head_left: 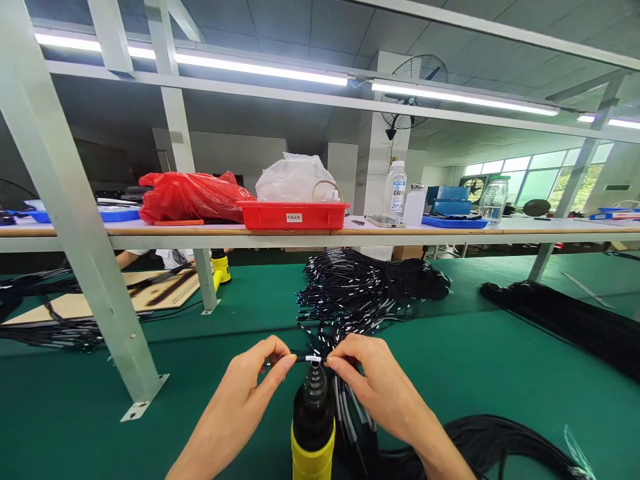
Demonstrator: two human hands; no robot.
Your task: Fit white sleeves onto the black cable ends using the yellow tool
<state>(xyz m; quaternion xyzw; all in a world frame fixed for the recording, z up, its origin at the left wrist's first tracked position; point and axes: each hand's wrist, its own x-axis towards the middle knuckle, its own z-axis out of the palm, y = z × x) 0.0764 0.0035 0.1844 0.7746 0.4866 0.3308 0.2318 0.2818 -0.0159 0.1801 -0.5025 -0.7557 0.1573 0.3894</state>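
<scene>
Between my two hands a thin black cable with a white sleeve (313,359) is stretched level, just over the nozzle of a yellow and black heat gun (313,427) that points upward. My left hand (250,380) pinches the cable on the left of the sleeve. On the other side, the thumb and fingertips of my right hand (375,380) close on the cable's right part. Behind the hands lies a big heap of black cables (360,287) with pale ends. More dark cables (505,433) curve over the bench at the lower right.
A metal post (95,253) is bolted to the green bench (220,360) at left. Across the back runs a shelf with a red bin (295,217), a red bag (193,195) and bottles. Black cables (565,317) lie at right. A person's arm shows behind the left post.
</scene>
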